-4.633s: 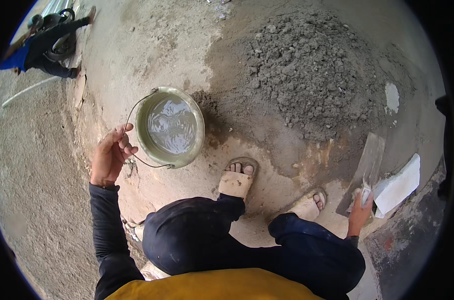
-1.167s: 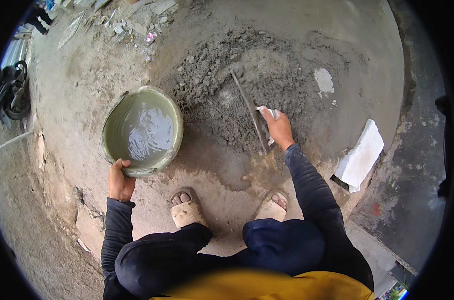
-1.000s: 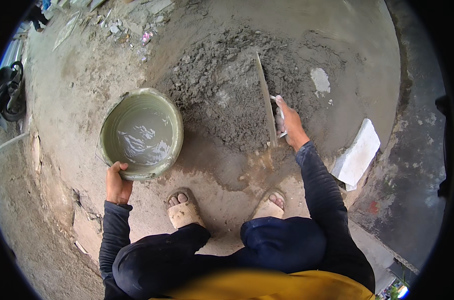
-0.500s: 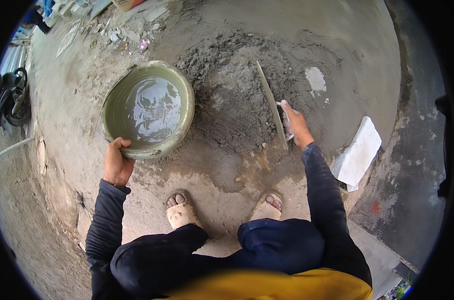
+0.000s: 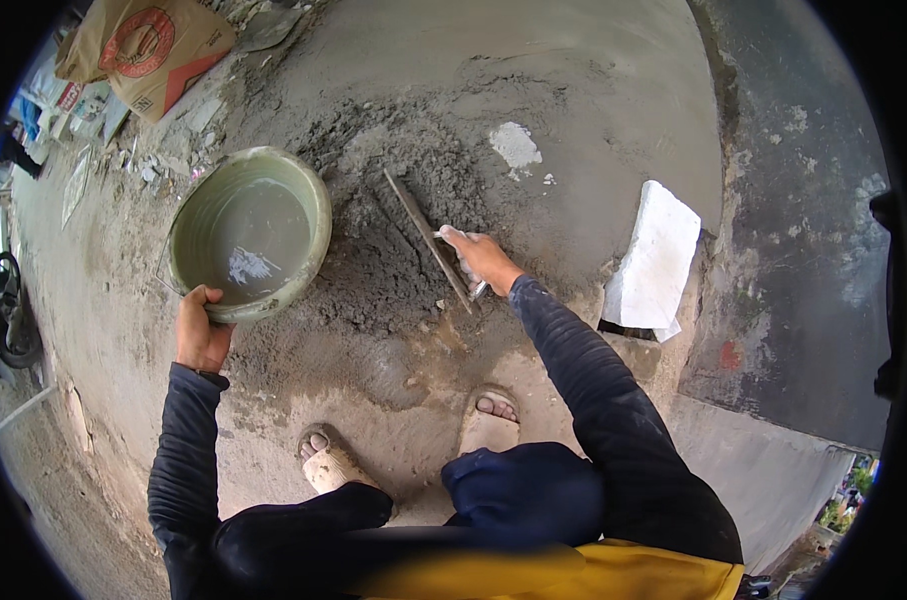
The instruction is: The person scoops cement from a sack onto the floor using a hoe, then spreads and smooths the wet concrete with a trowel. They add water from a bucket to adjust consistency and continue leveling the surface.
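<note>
My left hand [image 5: 203,332] grips the near rim of a green plastic bucket [image 5: 308,262], thumb hooked over the edge. The bucket tilts slightly toward the mortar, with murky grey water [image 5: 258,228] inside it. My right hand [image 5: 481,260] is closed around the handle of a plastering trowel [image 5: 428,238]. Its long flat blade stands on edge in a heap of wet grey mortar [image 5: 373,275], just right of the bucket. Where the blade meets the heap, its lower edge is partly hidden.
A white slab [image 5: 653,262] lies at the right beside a dark wall-like surface [image 5: 773,270]. A pale dry patch [image 5: 515,145] marks the smoothed mortar. A brown paper sack [image 5: 163,55] and rubble lie at the far left. My sandalled feet [image 5: 488,430] stand close to the heap.
The view has shifted to the right, bringing the sack into sight. My right hand has moved the trowel nearer the bucket, through the mortar. My left hand keeps its hold on the rim.
</note>
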